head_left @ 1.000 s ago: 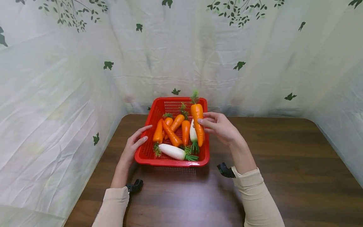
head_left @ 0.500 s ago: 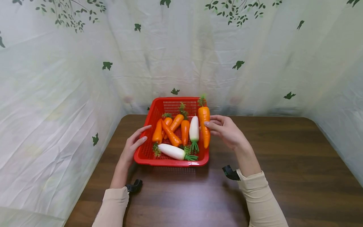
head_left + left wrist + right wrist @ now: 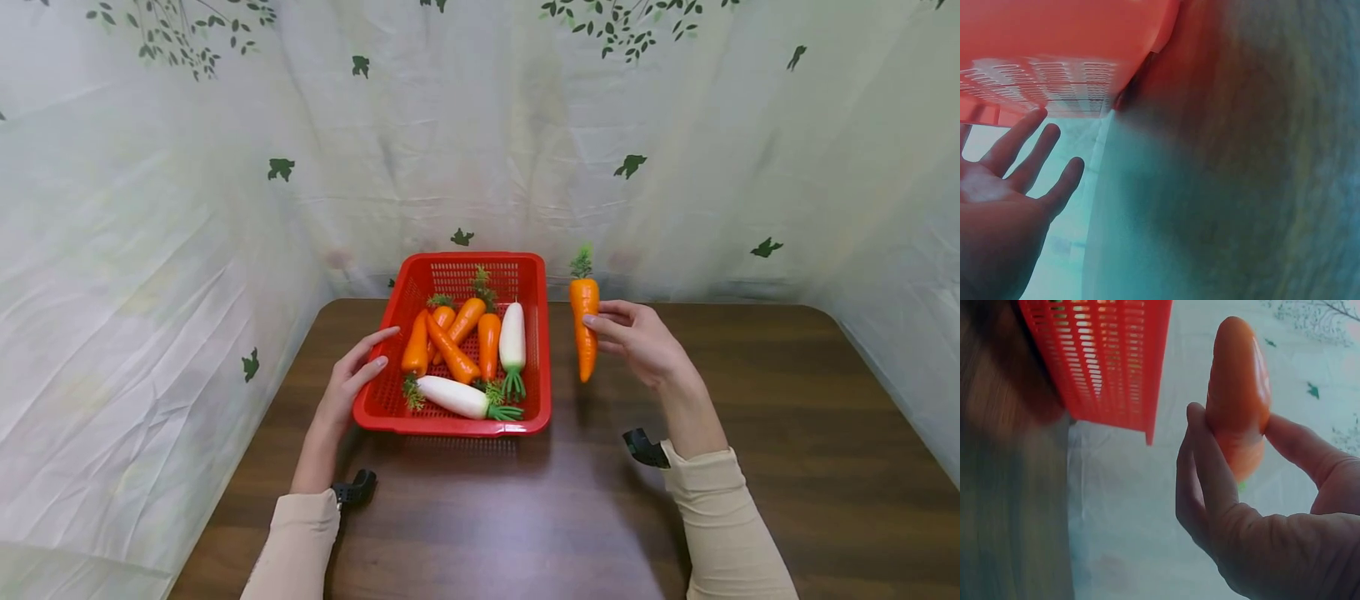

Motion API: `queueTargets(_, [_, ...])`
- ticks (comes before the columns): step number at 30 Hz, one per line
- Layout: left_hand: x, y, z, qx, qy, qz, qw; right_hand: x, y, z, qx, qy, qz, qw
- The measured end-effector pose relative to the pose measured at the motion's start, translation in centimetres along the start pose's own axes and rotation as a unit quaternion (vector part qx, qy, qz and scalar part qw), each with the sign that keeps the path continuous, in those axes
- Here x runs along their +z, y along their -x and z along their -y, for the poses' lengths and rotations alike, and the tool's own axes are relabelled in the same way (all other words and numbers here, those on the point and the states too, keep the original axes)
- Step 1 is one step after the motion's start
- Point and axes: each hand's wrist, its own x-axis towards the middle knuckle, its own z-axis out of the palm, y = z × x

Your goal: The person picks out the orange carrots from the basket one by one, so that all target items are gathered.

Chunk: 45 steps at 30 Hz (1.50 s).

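Note:
An orange carrot [image 3: 584, 325] with a feathery green top hangs upright, tip down, right of the basket. My right hand [image 3: 641, 340] pinches it between thumb and fingers, as the right wrist view also shows for the carrot [image 3: 1238, 394]. My left hand [image 3: 348, 379] is at the left side of the red plastic basket [image 3: 450, 427]. Its fingers are fairly straight and spread in the left wrist view, one fingertip [image 3: 1038, 115] at or near the basket wall. Inside the basket lie several carrots [image 3: 453, 354] and two white radishes [image 3: 453, 397] with green stems, one along the front, one at the right.
The basket stands on a brown wooden table [image 3: 480, 517] near its back edge. A pale curtain [image 3: 570, 150] with leaf prints hangs behind and at both sides. Black wrist cameras [image 3: 356, 489] sit on both wrists.
My right hand has carried the carrot rightward, from above the basket's right side to beyond its rim, uncovering the right-hand white radish. The left hand has stayed at the basket's left side.

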Motion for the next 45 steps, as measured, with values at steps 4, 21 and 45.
queueTargets(4, [-0.1, 0.0, -0.1, -0.001, -0.003, 0.000, 1.0000, -0.6, -0.2, -0.4, 0.002, 0.009, -0.013, 0.9999])
queueTargets(21, [0.0, 0.1, -0.2, 0.003, -0.007, -0.002, 1.0000, -3.6, -1.3, -3.8, 0.070, 0.162, -0.091, 0.9801])
queueTargets(45, [0.0, 0.2, -0.3, 0.003, -0.004, 0.001, 1.0000, -3.6, -1.8, -6.4, 0.090, 0.395, -0.181, 0.8960])
